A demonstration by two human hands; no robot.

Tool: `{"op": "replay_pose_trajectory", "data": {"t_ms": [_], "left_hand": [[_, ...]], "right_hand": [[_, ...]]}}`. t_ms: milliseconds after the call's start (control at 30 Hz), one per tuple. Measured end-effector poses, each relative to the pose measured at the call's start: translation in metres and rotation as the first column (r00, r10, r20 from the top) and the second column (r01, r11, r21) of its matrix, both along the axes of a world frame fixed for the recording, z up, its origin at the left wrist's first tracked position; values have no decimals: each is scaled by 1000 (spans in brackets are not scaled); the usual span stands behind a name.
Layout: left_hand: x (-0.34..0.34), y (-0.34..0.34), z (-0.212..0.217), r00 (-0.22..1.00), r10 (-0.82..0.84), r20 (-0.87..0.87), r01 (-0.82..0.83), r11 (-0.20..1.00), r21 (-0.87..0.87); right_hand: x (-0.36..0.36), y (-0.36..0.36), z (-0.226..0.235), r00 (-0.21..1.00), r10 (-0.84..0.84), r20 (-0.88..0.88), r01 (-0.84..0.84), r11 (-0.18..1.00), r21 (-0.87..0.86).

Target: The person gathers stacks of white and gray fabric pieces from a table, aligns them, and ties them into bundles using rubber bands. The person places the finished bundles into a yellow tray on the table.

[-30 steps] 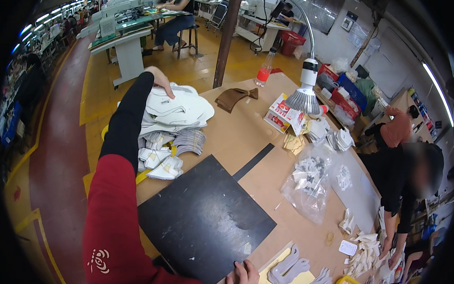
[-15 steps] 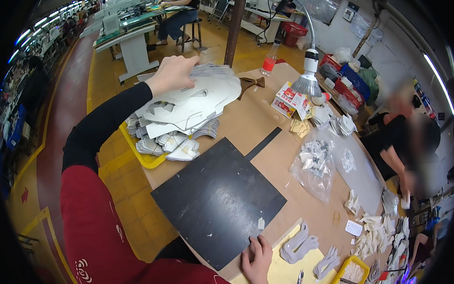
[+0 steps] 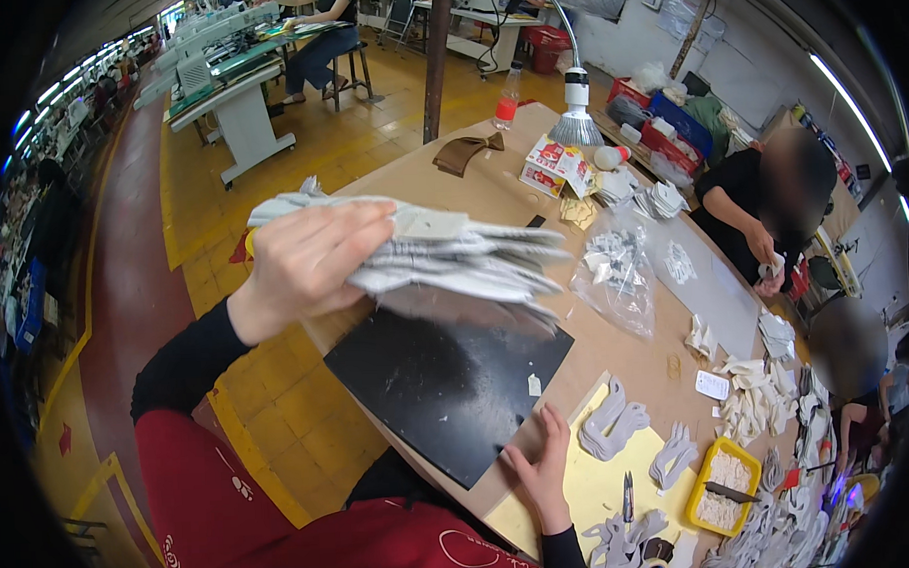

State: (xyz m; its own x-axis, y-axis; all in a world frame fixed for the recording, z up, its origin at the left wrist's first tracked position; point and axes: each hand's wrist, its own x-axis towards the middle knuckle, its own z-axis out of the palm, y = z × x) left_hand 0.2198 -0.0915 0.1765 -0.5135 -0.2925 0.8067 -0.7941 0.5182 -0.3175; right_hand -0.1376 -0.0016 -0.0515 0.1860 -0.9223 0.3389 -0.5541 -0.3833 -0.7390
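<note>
My left hand (image 3: 308,257) grips a thick stack of white and grey cut fabric pieces (image 3: 463,252) by its left end, its fingers wrapped over the top. The stack hangs tilted above the far part of a square black board (image 3: 438,395), hiding some of it. At the board's near right edge, my right hand (image 3: 544,469) rests with fingers apart and holds nothing. Right of that hand, looped grey pieces (image 3: 612,424) lie on a yellow sheet (image 3: 572,485), near a small pointed metal tool (image 3: 628,493).
A yellow tray (image 3: 722,487) of pale bits stands at the right. Beyond are a clear plastic bag (image 3: 615,278), a lamp (image 3: 575,125), a bottle (image 3: 507,100) and a brown bow-like piece (image 3: 465,153). A co-worker (image 3: 747,214) works across the table's right side.
My left hand has closed on the stack, lifting it from the pile at the far left and bringing it nearer, over the board. My right hand's fingers have spread. The view has shifted.
</note>
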Motion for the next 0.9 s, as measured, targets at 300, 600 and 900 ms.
{"op": "replay_pose_trajectory", "data": {"t_ms": [300, 600, 900], "left_hand": [[-41, 76, 13, 796, 80, -600, 351, 745, 566], [-45, 37, -124, 374, 684, -627, 813, 83, 577], [-69, 97, -161, 392, 572, -721, 782, 206, 588]], "right_hand": [[48, 28, 68, 503, -12, 864, -495, 816, 299], [32, -51, 92, 640, -355, 681, -358, 646, 674], [30, -56, 55, 771, -377, 513, -187, 636, 749]]}}
